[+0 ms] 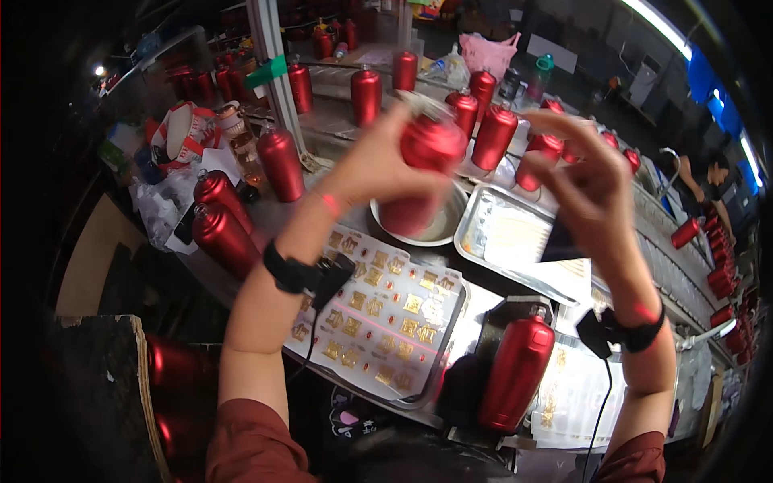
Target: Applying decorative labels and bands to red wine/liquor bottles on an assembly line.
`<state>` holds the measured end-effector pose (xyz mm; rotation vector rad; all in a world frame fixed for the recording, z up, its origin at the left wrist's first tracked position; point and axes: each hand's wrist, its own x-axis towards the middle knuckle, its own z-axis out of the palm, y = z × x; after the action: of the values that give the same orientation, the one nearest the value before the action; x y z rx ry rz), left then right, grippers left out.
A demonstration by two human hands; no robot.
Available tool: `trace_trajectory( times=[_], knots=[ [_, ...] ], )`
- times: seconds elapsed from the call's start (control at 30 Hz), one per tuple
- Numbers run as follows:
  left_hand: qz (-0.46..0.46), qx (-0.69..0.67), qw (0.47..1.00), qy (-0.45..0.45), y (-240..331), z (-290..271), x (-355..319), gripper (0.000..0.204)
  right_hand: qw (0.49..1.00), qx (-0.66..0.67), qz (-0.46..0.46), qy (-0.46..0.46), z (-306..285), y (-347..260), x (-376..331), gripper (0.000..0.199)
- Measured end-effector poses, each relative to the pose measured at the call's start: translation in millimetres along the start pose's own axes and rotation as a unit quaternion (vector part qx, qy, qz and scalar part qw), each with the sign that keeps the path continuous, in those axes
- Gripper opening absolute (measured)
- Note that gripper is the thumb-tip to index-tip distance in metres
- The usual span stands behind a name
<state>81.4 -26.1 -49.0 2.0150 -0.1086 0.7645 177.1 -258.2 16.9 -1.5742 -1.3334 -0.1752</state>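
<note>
My left hand [392, 165] is wrapped round a red metallic bottle [435, 143], smeared by motion, above a round metal bowl [448, 228]. To the right, my right hand [592, 173] is raised with thumb and fingers apart and nothing between them; it is blurred too. Just behind its fingertips stand several red bottles, one of them a glossy bottle [494, 137]. Below my hands, a sheet of gold and red decals [378, 318] lies in a metal tray [452, 338]. Another red bottle [517, 370] rests tilted on a black stand [467, 374] at the front.
A second metal tray [475, 241] holds a white sheet under my right hand. More red bottles [226, 239] stand at the left beside a metal post [276, 72]. A conveyor [672, 262] runs along the right, where another person [708, 173] works. Another decal sheet [576, 402] lies front right.
</note>
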Motion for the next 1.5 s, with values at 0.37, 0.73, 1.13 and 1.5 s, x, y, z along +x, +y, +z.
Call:
trace_trajectory(
  times=[0.37, 0.73, 1.13, 1.5],
  knots=[
    [-0.112, 0.28, 0.89, 0.342, -208.7, -69.8, -15.2, 0.074, 0.941, -0.122, 0.304, 0.086, -150.0, 19.3, -207.8, 0.032],
    [-0.374, 0.403, 0.826, 0.123, -153.6, -61.8, -60.2, 0.1, 0.893, -0.041, 0.407, 0.19, -147.0, 31.0, -290.0, 0.026],
    [-0.34, 0.266, 0.902, 0.027, -212.4, -68.2, -155.4, 0.027, 0.875, 0.034, 0.453, 0.165, -123.3, 17.9, -312.7, 0.026],
    [-0.178, 0.248, 0.952, -0.001, -72.6, 8.1, -119.6, 0.032, 0.945, -0.041, 0.299, -0.128, -64.4, -13.2, -309.3, 0.079]
  ],
)
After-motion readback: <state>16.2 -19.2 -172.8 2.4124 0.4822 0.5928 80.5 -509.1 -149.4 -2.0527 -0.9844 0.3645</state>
